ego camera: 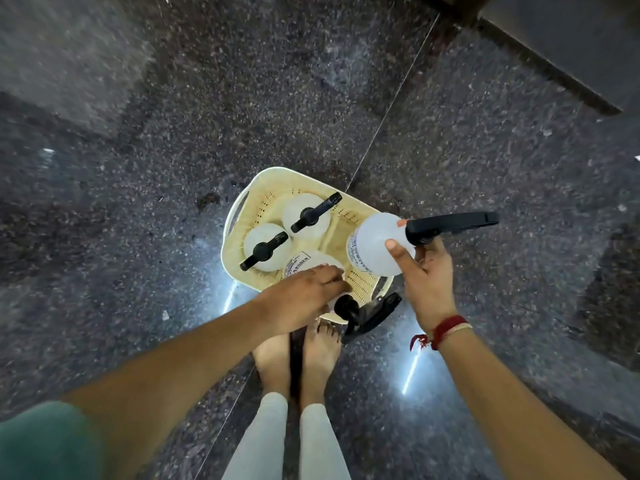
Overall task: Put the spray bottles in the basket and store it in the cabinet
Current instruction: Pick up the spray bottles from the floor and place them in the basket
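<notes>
Four translucent spray bottles, black trigger heads. Two stand upright in the cream perforated basket (273,181) on the speckled granite floor (138,168): far bottle (304,213), left bottle (265,247). Third bottle (313,265) tilted at the basket's near side, left hand (304,296) clasped around it. Fourth bottle (377,247) gripped by right hand (426,275) over the basket's right edge. One red wrist thread (446,329). Two bare feet (298,355).

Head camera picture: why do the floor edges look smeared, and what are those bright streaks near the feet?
In the head view, the wide-angle lens stretches and blurs the edges; the middle, around the basket, stays sharper. The white streaks are glare from lights mirrored in the polished speckled floor. The green sleeve, close to the lens, is out of focus.
</notes>
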`<control>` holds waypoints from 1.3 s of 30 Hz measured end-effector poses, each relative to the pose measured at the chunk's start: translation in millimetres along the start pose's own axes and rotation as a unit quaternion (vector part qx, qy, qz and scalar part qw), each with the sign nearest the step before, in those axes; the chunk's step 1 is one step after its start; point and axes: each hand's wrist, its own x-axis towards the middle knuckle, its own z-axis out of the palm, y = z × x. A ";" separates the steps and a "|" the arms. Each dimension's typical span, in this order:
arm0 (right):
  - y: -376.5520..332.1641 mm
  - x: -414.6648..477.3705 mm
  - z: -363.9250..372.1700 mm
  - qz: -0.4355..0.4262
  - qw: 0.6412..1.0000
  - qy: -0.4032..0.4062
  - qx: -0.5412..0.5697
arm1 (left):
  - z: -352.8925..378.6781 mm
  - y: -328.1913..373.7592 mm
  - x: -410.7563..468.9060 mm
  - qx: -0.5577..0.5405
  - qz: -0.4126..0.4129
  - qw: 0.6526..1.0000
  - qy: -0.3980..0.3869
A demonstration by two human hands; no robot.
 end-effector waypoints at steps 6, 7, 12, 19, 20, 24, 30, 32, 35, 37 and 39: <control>17.5 7.3 14.0 0.005 1.000 -0.014 -0.008 | 5.0 -28.6 -1.9 -0.005 -0.045 0.998 -0.047; 21.1 9.1 15.3 0.007 1.000 -0.015 -0.011 | 6.0 -32.1 -2.1 -0.008 -0.055 0.997 -0.055; 36.9 14.3 22.8 0.034 0.999 -0.019 -0.024 | 18.8 -37.4 0.4 -0.029 -0.077 0.994 -0.075; 47.7 21.0 28.5 0.069 0.998 0.007 -0.006 | 38.8 -30.0 -0.3 -0.057 -0.098 0.993 -0.021; 47.0 22.7 28.5 0.068 0.998 0.006 -0.007 | 40.7 -27.9 -1.2 -0.062 -0.098 0.993 -0.010; 43.8 27.2 25.3 0.062 0.998 0.005 -0.004 | 44.5 -22.6 2.1 -0.145 -0.145 0.978 0.044; 48.3 29.2 29.2 0.062 0.998 0.011 -0.020 | 49.5 -36.7 2.0 -0.176 -0.203 0.961 0.066; 51.5 29.1 32.0 0.065 0.998 0.019 -0.014 | 49.8 -43.1 2.3 -0.176 -0.229 0.955 0.068; 58.3 28.4 33.2 0.060 0.998 0.024 -0.016 | 50.6 -43.8 5.8 -0.155 -0.239 0.958 0.036; 62.2 29.5 34.4 0.059 0.998 0.025 -0.016 | 50.7 -44.5 10.1 -0.143 -0.247 0.958 0.024; 64.3 30.5 36.8 0.059 0.998 0.031 -0.008 | 48.8 -46.7 13.4 -0.141 -0.259 0.956 0.008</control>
